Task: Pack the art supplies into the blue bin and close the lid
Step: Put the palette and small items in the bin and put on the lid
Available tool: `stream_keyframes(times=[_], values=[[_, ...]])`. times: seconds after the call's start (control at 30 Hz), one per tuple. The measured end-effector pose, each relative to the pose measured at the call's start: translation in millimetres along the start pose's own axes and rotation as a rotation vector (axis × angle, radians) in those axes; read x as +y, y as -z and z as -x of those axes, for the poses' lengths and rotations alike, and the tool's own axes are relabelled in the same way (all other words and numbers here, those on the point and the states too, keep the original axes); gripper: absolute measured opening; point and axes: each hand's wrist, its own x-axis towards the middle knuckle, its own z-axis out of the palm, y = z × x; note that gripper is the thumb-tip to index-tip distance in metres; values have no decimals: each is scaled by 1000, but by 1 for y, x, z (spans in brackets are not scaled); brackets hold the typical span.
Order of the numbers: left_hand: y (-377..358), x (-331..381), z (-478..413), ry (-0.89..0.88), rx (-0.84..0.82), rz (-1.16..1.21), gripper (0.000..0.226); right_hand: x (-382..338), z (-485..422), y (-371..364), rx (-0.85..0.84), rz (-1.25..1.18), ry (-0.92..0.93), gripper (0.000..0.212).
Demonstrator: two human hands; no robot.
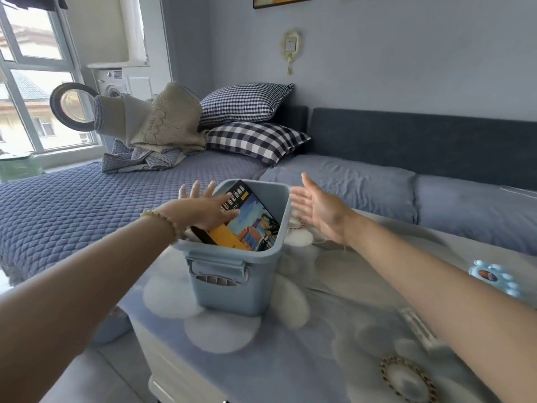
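Note:
The blue bin [232, 289] stands open on a flower-print table, its latch handle facing me. A black box of oil pastels with a colourful picture [251, 219] leans tilted inside it, next to a yellow item [225, 237]. My left hand [203, 207] reaches over the bin's left rim with fingers spread, its thumb lying on the box. To the right of the bin, my right hand [319, 207] hovers open, palm turned toward the bin, holding nothing. A light blue paint palette [494, 279] lies on the table at the far right. No lid is visible.
The table [334, 330] has a blue cloth with white flowers; its left edge drops to the floor. Behind it is a bed with a quilted blue cover [72, 210], checked pillows [252, 138] and a heap of blankets. A small round beaded item [297, 225] lies just right of the bin.

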Motion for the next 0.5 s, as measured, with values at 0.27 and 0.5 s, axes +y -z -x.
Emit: stream_keyframes(times=[0.27,0.5], values=[[25,183,47,-660,479,800,33,29,123,176,396,164,-43,35],[-99,297,42,-719,-174,374,96,95,232,250,635,544,-373,36]])
